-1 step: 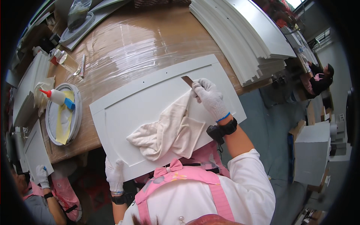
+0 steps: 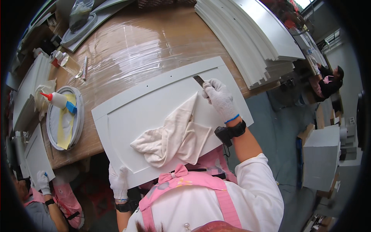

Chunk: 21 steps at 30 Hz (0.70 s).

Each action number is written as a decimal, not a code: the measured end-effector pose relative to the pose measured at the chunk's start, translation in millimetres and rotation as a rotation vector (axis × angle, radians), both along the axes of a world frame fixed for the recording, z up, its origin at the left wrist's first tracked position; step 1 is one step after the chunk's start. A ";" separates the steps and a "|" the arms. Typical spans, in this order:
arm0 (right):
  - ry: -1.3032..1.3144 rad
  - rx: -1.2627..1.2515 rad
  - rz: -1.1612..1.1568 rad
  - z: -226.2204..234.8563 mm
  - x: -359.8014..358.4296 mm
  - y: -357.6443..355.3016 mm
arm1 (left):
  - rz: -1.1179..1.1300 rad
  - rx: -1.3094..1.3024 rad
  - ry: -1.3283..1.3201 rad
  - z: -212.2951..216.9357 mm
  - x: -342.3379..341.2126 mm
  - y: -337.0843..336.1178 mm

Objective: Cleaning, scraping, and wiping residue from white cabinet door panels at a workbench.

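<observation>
From my remote seat, the biggest thing I see is the wooden workbench (image 2: 147, 42), its top wrapped in shiny clear film. Along its far right edge leans a tall stack of white panels (image 2: 255, 38). Lying across the near edge of the bench, partly overhanging toward the person, is the white cabinet door panel (image 2: 154, 104) being worked on, with a routed groove framing its centre.

A crumpled off-white cloth (image 2: 174, 139) rests on the panel's near half, one corner running up toward the right hand (image 2: 219, 96). That gloved hand is closed around a small scraper (image 2: 198, 80), whose dark blade touches the panel near its far edge. The left hand (image 2: 118, 181), also gloved, is curled over the panel's near edge, holding it steady from below.

To the left on the bench sits a round tray (image 2: 79, 116) with a yellow sheet, and a white squeeze bottle (image 2: 58, 99) with a red tip lying across it.

My judgement on doing this well: keep the blade shallow against the painted face so it lifts residue without gouging, work along the groove rather than across it, keep the left hand firm since the panel overhangs, and wipe with the cloth close behind each pass.
</observation>
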State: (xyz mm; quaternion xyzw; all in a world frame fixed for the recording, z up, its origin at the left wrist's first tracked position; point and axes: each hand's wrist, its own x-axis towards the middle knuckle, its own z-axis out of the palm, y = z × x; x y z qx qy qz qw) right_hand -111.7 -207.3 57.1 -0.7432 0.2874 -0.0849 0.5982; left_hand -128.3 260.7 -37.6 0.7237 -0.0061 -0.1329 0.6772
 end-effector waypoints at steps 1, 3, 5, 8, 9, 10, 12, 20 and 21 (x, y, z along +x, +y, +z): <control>-0.016 -0.081 -0.080 -7.0 -0.3 -15.7 | -0.004 -0.005 0.003 -2.7 -4.8 1.5; -0.029 -0.167 -0.162 -23.3 1.1 -41.3 | 0.001 -0.009 -0.035 -9.1 -12.1 4.5; -0.042 -0.383 -0.321 -34.3 6.3 -63.0 | 0.005 -0.037 -0.002 -19.7 -18.5 10.9; 0.040 -0.771 -0.392 -41.2 25.1 -91.6 | -0.005 -0.043 0.070 -46.1 -28.1 34.5; 0.081 -0.890 -0.406 -40.8 31.7 -98.3 | -0.014 -0.026 0.110 -47.7 -28.8 35.6; 0.120 -0.926 -0.389 -41.3 38.4 -105.5 | -0.014 -0.026 0.111 -48.4 -30.5 37.0; 0.155 -1.002 -0.384 -42.3 48.7 -119.7 | 0.017 -0.047 0.180 -34.5 -30.0 26.9; 0.428 -1.198 -0.036 -50.7 61.3 -97.9 | 0.085 0.059 0.173 -17.4 -38.3 11.0; 0.340 -1.220 0.050 -56.5 61.2 -89.0 | 0.108 0.064 0.163 -12.5 -37.5 6.9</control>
